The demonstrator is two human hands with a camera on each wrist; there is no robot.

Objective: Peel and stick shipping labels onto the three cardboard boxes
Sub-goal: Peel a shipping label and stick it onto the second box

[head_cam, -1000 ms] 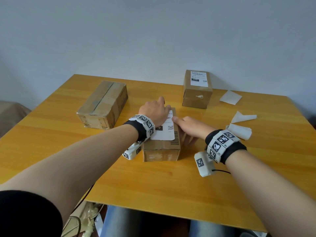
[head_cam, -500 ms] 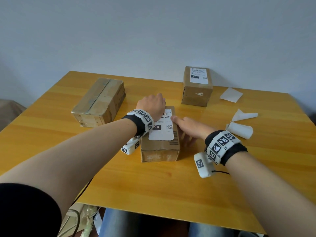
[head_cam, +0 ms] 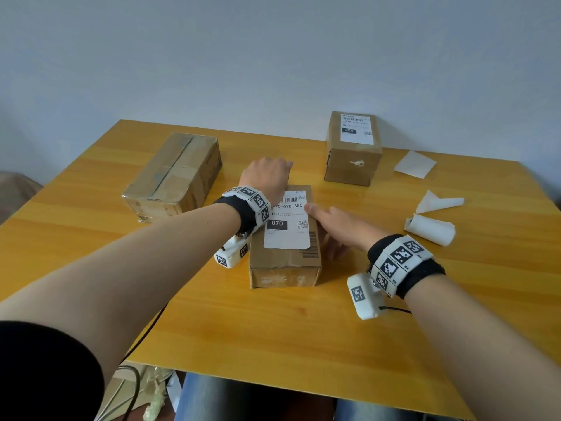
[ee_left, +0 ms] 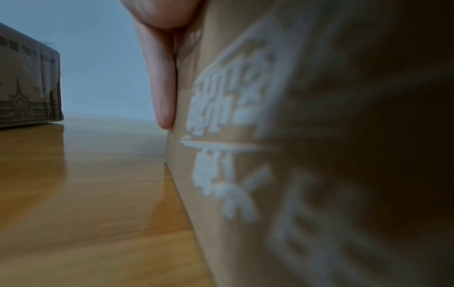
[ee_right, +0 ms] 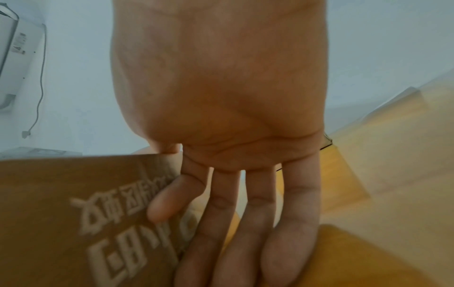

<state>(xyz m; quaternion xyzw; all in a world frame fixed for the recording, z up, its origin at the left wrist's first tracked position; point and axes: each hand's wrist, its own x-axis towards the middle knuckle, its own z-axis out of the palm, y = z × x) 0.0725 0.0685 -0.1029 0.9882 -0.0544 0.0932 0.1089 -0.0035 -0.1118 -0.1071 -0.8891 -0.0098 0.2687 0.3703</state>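
Your flat right hand (head_cam: 343, 227) lies with straight fingers (ee_right: 258, 223) beside the brown box (head_cam: 285, 265), whose white label (head_cam: 287, 235) reads "070" and "070-070-A80"; your left hand (head_cam: 265, 177) rests on its far end, one straight finger (ee_left: 163, 87) down its side in the wrist view only; past both hands stands the "220" box (head_cam: 352, 159).

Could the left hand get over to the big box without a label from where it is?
Probably yes: only bare table lies between the left hand and the unlabelled box, though that hand rests on the middle box.
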